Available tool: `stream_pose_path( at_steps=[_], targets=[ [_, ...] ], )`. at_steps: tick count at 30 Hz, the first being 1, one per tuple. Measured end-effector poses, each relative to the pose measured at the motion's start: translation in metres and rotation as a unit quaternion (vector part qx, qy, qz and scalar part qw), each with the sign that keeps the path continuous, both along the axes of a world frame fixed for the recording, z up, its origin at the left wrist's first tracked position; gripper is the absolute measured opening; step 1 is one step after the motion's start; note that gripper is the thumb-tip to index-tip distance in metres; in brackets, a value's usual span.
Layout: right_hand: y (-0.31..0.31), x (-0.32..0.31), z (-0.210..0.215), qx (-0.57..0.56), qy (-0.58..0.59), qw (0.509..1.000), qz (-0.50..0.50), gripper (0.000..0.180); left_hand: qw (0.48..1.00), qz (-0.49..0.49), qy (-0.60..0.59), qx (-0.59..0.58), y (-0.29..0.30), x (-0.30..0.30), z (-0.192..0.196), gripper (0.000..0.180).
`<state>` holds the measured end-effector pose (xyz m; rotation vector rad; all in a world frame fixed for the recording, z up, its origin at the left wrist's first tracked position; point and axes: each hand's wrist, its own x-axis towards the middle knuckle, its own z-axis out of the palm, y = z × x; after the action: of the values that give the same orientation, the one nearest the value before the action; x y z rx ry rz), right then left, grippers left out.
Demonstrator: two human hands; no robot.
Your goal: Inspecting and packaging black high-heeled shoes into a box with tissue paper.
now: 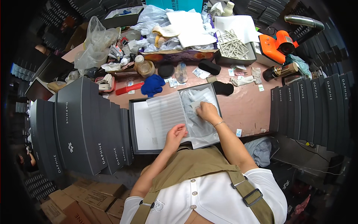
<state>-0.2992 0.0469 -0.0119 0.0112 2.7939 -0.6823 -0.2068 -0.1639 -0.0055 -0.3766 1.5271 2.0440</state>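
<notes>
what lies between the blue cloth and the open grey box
In the head view, only bare pink tabletop separates the blue cloth from the open grey box; nothing lies between.

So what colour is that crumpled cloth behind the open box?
Deep blue cloth; the head view shows it best.

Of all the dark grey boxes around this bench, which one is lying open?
The open box lying flat between both hands, lined with white tissue; the other grey boxes stand closed in rows at left and right.
</notes>
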Motion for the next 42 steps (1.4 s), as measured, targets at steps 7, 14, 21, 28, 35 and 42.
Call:
stream_pose_path(
  at_steps=[7,14,21,28,35,42],
  targets=[
    [-0.008,0.013,-0.004,-0.002,0.085,0.993,0.076,0.016,0.988,-0.026,-0.123,0.085,0.017,-0.017,0.007,0.037],
    [-0.012,0.0,-0.03,-0.01,-0.02,0.999,0.028,0.021,0.98,0.015,-0.153,0.128,-0.017,0.007,-0.019,0.033],
    [0.0,-0.007,-0.033,-0.13,0.011,0.991,-0.005,0.026,0.979,0.08,-0.091,0.162,0.001,-0.032,0.0,0.044],
    [-0.044,0.057,0.039,-0.28,0.037,0.957,0.064,0.034,0.974,0.084,-0.04,0.206,0.014,-0.025,-0.007,0.051],
    [-0.01,0.066,0.036,-0.121,0.01,0.992,0.04,0.046,0.923,0.198,-0.169,0.284,0.0,-0.022,-0.032,0.035],
    [-0.017,0.057,0.0,0.015,0.054,0.995,0.082,0.043,0.897,0.25,-0.206,0.299,-0.005,-0.022,-0.064,0.029]
  ],
)
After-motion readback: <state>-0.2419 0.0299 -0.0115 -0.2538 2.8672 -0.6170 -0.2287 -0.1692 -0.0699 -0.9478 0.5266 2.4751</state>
